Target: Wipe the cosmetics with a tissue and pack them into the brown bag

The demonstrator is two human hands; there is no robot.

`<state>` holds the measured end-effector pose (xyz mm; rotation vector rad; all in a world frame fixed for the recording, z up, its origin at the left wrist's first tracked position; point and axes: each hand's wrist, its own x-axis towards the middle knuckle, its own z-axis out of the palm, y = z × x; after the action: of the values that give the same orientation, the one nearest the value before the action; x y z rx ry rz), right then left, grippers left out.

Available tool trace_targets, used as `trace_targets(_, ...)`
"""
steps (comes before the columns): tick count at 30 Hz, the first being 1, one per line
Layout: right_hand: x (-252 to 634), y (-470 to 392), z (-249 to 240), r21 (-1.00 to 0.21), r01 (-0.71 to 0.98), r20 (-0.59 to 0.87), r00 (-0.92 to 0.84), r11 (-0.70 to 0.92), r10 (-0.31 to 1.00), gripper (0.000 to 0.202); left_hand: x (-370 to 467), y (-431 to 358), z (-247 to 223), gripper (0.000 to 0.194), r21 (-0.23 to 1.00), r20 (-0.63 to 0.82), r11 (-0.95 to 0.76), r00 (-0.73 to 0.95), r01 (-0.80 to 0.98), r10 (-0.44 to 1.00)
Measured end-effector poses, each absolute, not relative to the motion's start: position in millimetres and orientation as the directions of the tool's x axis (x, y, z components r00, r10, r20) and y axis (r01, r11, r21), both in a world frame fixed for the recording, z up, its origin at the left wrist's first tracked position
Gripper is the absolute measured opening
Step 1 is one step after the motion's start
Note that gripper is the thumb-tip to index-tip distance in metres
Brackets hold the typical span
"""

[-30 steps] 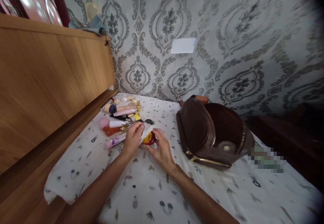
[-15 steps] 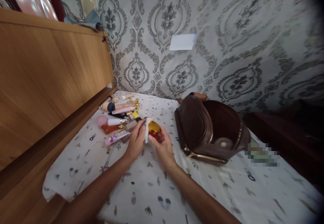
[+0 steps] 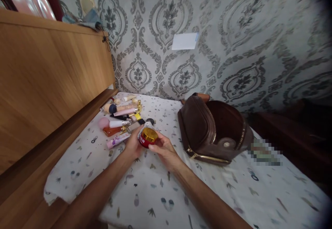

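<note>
Red jar (image 3: 147, 138), pinched by the right fingers (image 3: 162, 138), partly hides the left hand (image 3: 133, 146), whose grip I can't tell. Printed sheet (image 3: 145, 194) below, patterned wallpaper (image 3: 207, 13) beyond.

- Jar (image 3: 147, 138) between left hand (image 3: 134, 144) and right hand (image 3: 167, 152)
- Bag (image 3: 196, 125) on the sheet (image 3: 151, 196), right of the jar
- Makeup (image 3: 118, 123) on the sheet, left of the bag
- Wall (image 3: 145, 32) behind the bag

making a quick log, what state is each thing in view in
Red jar, gold lid on, in right hand
White cloth, bunched against jar by left hand
Brown bag, unzipped, open
Purple-patterned tube, lying flat
Amber bottle, lying on its side
Pink-headed brush, lying flat
</note>
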<state>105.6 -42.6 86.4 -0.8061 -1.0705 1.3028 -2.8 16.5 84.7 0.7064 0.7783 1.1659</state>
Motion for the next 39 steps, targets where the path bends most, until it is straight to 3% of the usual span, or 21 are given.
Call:
trace_targets(4,107.0,-37.2,77.8,-0.940,-0.243,0.221,0.102,0.240,0.970,0.062,1.8,13.5,83.0,0.023,0.762,-0.210,0.332,0.273,-0.556,0.939)
trace_targets(9,119.9,-32.7,64.7,-0.927,0.221,0.357,0.263,0.305,0.896,0.061,2.2,10.3,84.7,0.030,0.685,-0.267,0.455,0.386,-0.569,0.883)
trace_targets(12,126.4,-31.7,60.7,-0.880,0.372,0.408,0.268,0.297,0.873,0.061,2.1,8.8,85.9,0.034,0.742,-0.267,0.444,0.386,-0.501,0.883)
trace_targets(14,127.5,-32.2,59.9,-0.862,0.394,0.430,0.235,0.319,0.872,0.064,2.5,8.0,87.3,0.035,0.808,-0.189,0.357,0.368,-0.469,0.911)
trace_targets(18,123.9,-36.7,61.1,-0.829,0.393,0.494,0.176,0.399,0.852,0.064,3.3,9.3,89.2,0.035,0.878,-0.028,0.151,0.268,-0.454,0.963)
trace_targets(23,117.5,-41.2,59.3,-0.822,0.291,0.541,0.136,0.489,0.830,0.049,1.7,16.7,81.3,0.043,0.896,-0.038,0.105,0.160,-0.432,0.986)
trace_targets(26,113.5,-40.4,55.1,-0.892,0.135,0.451,0.215,0.431,0.866,0.053,2.8,17.1,75.8,0.045,0.914,-0.042,0.108,0.173,-0.392,0.984)
trace_targets(31,111.7,-39.5,53.2,-0.958,-0.027,0.253,0.391,0.286,0.885,0.049,6.5,5.5,74.9,0.039,0.977,0.207,-0.195,0.174,-0.081,0.963)
trace_targets(35,116.2,-40.7,55.9,-0.977,-0.013,0.194,0.365,0.213,0.911,0.045,2.1,-1.9,74.7,0.042,0.843,0.439,-0.518,0.372,0.146,0.818)
trace_targets(37,118.3,-40.7,55.5,-0.983,-0.033,0.160,0.323,0.180,0.933,0.042,-1.7,-1.8,74.4,0.043,0.723,0.493,-0.650,0.485,0.234,0.723)
trace_targets(39,119.2,-40.8,54.2,-0.988,-0.095,0.098,0.245,0.124,0.965,0.054,-4.8,-0.2,75.3,0.036,0.664,0.504,-0.689,0.507,0.291,0.699)
